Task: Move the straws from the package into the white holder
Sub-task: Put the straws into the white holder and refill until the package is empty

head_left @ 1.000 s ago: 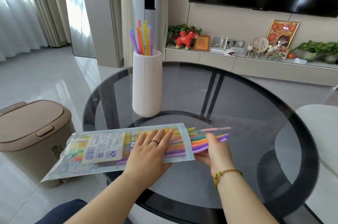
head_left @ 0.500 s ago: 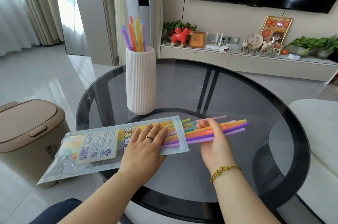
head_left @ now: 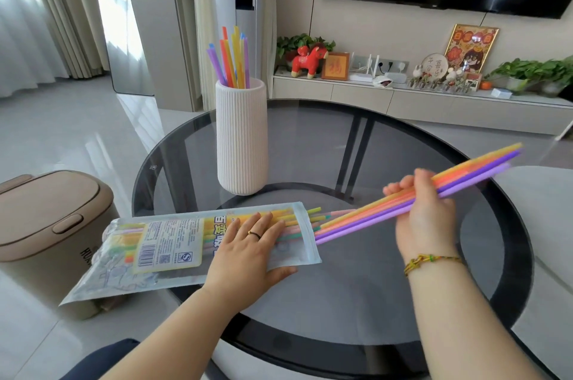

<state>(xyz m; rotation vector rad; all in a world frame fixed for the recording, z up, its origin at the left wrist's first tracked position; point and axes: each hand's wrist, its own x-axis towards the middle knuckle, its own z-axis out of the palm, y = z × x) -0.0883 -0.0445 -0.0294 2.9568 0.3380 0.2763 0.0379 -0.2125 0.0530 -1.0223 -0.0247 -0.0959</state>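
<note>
The clear straw package [head_left: 173, 243] lies flat on the round glass table [head_left: 356, 302], its open end to the right, with several straws still poking out. My left hand [head_left: 248, 251] presses flat on it with straight fingers. My right hand [head_left: 424, 212] grips a bundle of straws [head_left: 369, 216], yellow, orange and purple, almost fully out of the package and tilted up to the right. The white ribbed holder [head_left: 242, 137] stands upright behind the package and holds several straws [head_left: 231, 61].
A beige lidded bin [head_left: 46, 218] stands on the floor left of the table. A pale seat edge [head_left: 539, 193] is at the right. A low TV shelf [head_left: 434, 100] with ornaments and plants runs along the back wall.
My right hand has pulled the bundle of straws out of the package to the right and lifted it. My left hand stays pressed on the package.
</note>
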